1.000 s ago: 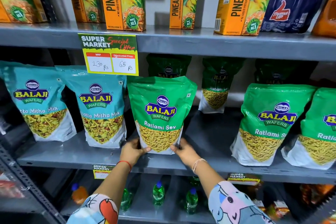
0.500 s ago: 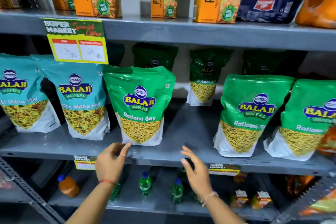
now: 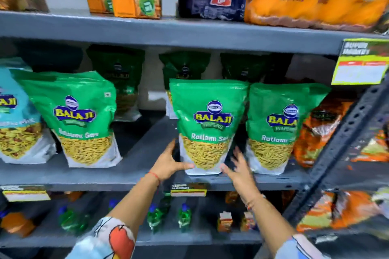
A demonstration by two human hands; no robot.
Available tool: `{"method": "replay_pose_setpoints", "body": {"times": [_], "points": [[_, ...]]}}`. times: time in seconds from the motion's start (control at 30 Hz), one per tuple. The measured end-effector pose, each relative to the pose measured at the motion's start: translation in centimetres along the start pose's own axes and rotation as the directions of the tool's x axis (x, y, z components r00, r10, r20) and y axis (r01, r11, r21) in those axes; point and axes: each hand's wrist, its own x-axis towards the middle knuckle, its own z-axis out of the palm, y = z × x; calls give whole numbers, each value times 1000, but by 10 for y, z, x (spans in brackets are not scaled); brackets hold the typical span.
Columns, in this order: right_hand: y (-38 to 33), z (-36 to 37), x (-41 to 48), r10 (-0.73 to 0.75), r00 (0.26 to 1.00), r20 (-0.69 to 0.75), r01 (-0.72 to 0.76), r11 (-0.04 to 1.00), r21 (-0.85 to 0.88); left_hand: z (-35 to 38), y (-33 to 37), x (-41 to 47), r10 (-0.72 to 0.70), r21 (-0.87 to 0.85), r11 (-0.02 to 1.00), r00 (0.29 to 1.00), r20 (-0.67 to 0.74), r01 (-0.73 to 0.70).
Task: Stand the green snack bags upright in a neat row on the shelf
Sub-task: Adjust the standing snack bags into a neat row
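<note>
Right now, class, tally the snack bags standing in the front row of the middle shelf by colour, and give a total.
Green bags: 3
Teal bags: 1
Orange bags: 1
Total: 5

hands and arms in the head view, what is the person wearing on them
The left hand has a thin red thread at the wrist; the right hand has a thin bracelet, blurred. Both forearms are bare. Short pale sleeves carry cartoon prints, the left with a red-orange shape.

Grey metal shelf [image 3: 134, 174] carrying snack bags.
Three green bags stand upright: one between the fingers [image 3: 207, 126], one beside them [image 3: 280, 130], one well apart [image 3: 82, 120].
</note>
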Motion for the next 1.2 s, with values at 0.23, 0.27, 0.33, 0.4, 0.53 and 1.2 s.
{"method": "replay_pose_setpoints", "body": {"times": [0.23, 0.27, 0.33, 0.4, 0.53, 1.2], "points": [[-2, -4, 35, 59, 983, 173, -57, 998, -14, 16, 13, 12, -80, -123, 990, 996, -40, 75], [-4, -1, 37, 67, 983, 171, -66, 998, -10, 14, 12, 13, -89, -132, 988, 995, -47, 82], [-6, 9, 38, 64, 982, 175, -69, 997, 21, 3, 8, 13, -106, -136, 986, 993, -52, 98], [-7, 26, 37, 37, 981, 189, -47, 998, 46, -14, 3, 10, -115, -137, 985, 992, -48, 108], [-3, 65, 41, 14, 983, 183, -28, 997, 74, -48, -5, 7, -136, -153, 980, 988, -67, 125], [-88, 94, 79, -52, 978, -201, 153, 835, 528, -91, 36, 21, -87, -718, 653, 918, -387, -241]]}}
